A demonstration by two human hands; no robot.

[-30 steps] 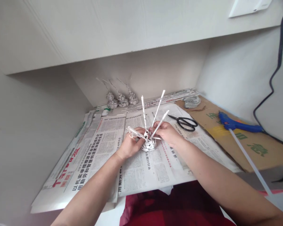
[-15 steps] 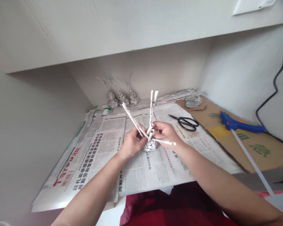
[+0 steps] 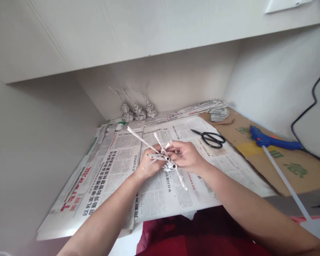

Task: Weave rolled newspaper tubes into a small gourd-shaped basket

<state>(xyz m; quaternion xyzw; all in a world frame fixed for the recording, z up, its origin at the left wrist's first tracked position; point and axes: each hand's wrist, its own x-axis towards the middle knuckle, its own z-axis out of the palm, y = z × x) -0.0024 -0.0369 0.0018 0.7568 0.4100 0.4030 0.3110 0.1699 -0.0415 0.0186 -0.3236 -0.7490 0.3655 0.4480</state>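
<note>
A small woven paper gourd point(image 3: 169, 167), made of rolled newspaper strips, is held between my two hands above the newspaper point(image 3: 160, 199). Several rolled paper tubes point(image 3: 141, 138) stick out of its top in different directions; one points down toward me on the right. My left hand point(image 3: 150, 161) is closed around the left side of the weave and the tube bases. From the right, my right hand point(image 3: 185, 154) pinches at the tubes, its fingers bent. Parts of the gourd and the fingertips are hidden behind the hands and tubes.
Three finished-looking woven gourds point(image 3: 139, 112) stand at the back left. Long paper tubes point(image 3: 186, 111) lie along the back wall. Black scissors point(image 3: 210, 138) rest on the newspaper. A blue glue gun point(image 3: 272, 139) with a glue stick lies on cardboard point(image 3: 256, 160), near a grey cloth-like bundle point(image 3: 218, 114).
The upright tubes have been bent over, some now leaning left across my left hand. The tube at the right has swung downward toward me. Both hands stay at the weave.
</note>
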